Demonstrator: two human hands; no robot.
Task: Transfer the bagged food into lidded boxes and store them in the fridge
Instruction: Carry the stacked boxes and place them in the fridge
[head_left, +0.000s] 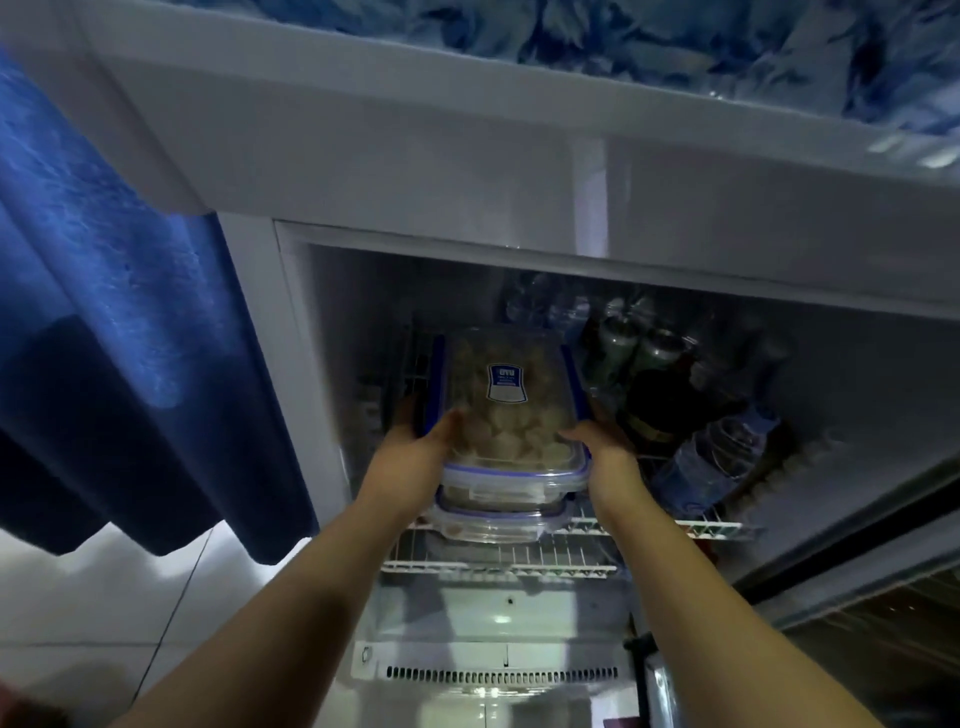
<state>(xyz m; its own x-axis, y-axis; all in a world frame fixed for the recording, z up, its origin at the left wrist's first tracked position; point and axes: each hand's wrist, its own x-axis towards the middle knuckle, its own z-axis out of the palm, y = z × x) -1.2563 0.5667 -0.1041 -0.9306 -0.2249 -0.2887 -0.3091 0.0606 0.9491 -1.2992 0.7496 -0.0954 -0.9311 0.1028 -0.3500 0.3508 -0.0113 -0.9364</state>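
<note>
A clear lidded box (506, 415) with blue clips and a blue label, filled with pale round food pieces, is inside the open fridge. It rests on top of a second lidded box (493, 522) that stands on the white wire shelf (519, 564). My left hand (415, 452) grips the upper box's left side. My right hand (605, 449) grips its right side. Both arms reach in from below.
Right of the boxes on the shelf lie cans (639, 353), dark bottles (660, 410) and a plastic water bottle (711, 460). The fridge door (857, 613) stands open at the right. A blue cloth (104, 338) hangs at the left beside the fridge wall.
</note>
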